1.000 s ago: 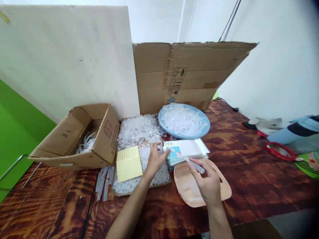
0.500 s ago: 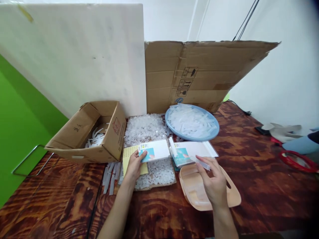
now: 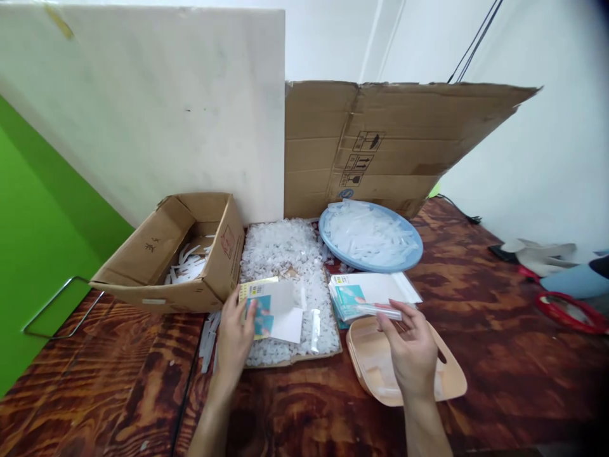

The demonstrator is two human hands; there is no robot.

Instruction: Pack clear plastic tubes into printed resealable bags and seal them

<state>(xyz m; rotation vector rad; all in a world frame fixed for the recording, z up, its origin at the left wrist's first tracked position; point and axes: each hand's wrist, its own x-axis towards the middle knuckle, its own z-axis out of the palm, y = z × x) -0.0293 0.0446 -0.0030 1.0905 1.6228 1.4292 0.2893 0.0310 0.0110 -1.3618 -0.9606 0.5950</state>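
My left hand (image 3: 236, 333) grips a white and teal printed card (image 3: 285, 316) in clear film, tilted over a tray of small clear pieces (image 3: 304, 273). A yellow sticker sheet (image 3: 245, 291) shows partly behind the card. My right hand (image 3: 412, 343) pinches a narrow clear strip (image 3: 375, 311) over the front edge of a stack of similar cards (image 3: 390, 285). Under and beside that hand sits a peach plastic basket (image 3: 454, 377) with clear pieces in it.
A blue round tray (image 3: 413, 257) heaped with clear strips stands behind the card stack. At left is an open cardboard box (image 3: 176, 295), with loose strips (image 3: 208, 343) beside it. Red tape (image 3: 571, 311) lies at the right; a large cardboard sheet (image 3: 404, 146) stands behind.
My left hand has moved left and turned, tilting its card down at the right. The view has shifted slightly. My right hand still holds a strip, now more level.
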